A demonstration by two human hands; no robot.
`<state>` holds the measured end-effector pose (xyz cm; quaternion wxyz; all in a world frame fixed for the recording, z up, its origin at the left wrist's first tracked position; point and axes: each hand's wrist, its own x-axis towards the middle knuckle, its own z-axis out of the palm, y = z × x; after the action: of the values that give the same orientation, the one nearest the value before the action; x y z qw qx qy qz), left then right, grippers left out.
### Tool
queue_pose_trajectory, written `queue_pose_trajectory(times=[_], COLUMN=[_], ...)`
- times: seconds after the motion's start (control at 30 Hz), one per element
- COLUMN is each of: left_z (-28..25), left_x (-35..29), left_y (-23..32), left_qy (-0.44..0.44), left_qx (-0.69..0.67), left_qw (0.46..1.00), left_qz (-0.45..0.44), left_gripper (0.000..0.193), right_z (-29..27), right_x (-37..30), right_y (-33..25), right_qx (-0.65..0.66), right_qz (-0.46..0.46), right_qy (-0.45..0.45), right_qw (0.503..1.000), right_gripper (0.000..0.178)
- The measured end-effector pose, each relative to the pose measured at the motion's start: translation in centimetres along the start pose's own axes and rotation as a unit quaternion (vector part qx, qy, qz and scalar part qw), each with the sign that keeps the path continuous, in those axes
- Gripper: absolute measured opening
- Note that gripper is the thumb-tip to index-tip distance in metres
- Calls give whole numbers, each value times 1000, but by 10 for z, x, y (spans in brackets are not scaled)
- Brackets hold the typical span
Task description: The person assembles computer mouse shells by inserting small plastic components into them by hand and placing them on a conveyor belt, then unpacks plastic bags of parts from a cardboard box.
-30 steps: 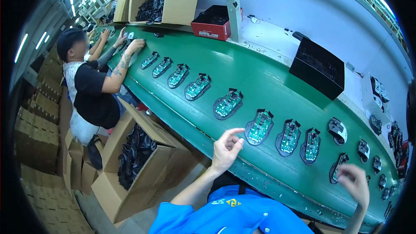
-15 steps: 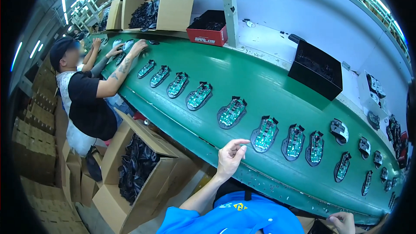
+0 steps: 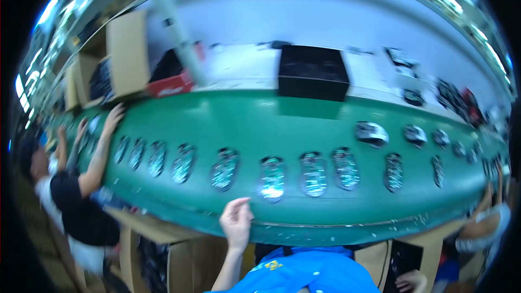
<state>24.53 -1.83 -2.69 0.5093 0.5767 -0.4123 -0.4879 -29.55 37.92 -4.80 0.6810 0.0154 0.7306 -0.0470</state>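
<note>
My left hand (image 3: pixel 237 223) hovers over the near edge of the green conveyor belt (image 3: pixel 217 116), fingers loosely bent and apart, nothing visible in them. Beyond it lies a row of mouse bases with green circuit boards; the nearest circuit-board mouse base (image 3: pixel 272 179) is just past my fingertips. At the lower right, my right hand (image 3: pixel 411 281) is over an open cardboard box (image 3: pixel 374 260) beside a dark, flat-looking piece (image 3: pixel 404 260). Its fingers look spread, though blur and the frame edge hide part of it.
A black box (image 3: pixel 313 73) and a red box (image 3: pixel 171 84) stand along the belt's far side. Mice with white-and-black shells (image 3: pixel 372 134) lie at the right. One co-worker (image 3: pixel 81 206) reaches over the belt at left; another (image 3: pixel 483 222) is at right.
My view has swung right, bringing the right-hand co-worker and the box by my right hand into sight. My left hand stays near the belt edge; the picture is now blurred.
</note>
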Motion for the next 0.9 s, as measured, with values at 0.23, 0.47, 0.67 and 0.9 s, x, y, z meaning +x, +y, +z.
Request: queue_pose_trajectory(times=[0.23, 0.47, 0.67, 0.9], left_z=[12, 0, 2, 7], left_x=[12, 10, 13, 19], left_y=[-28, -40, -42, -46], left_qy=[-9, 21, 14, 21], left_qx=[-56, -83, -79, -91], left_qw=[998, 995, 995, 994], left_qz=[20, 50, 53, 61], left_gripper=[14, 13, 13, 13], right_z=[55, 9, -9, 13], right_x=[184, 258, 280, 296], right_y=[9, -86, -130, -50], right_qx=[-189, -279, -366, -445], right_qz=[-167, -230, -252, -208], right_qy=[574, 564, 539, 478], right_qw=[779, 742, 716, 728], right_gripper=[50, 43, 38, 32])
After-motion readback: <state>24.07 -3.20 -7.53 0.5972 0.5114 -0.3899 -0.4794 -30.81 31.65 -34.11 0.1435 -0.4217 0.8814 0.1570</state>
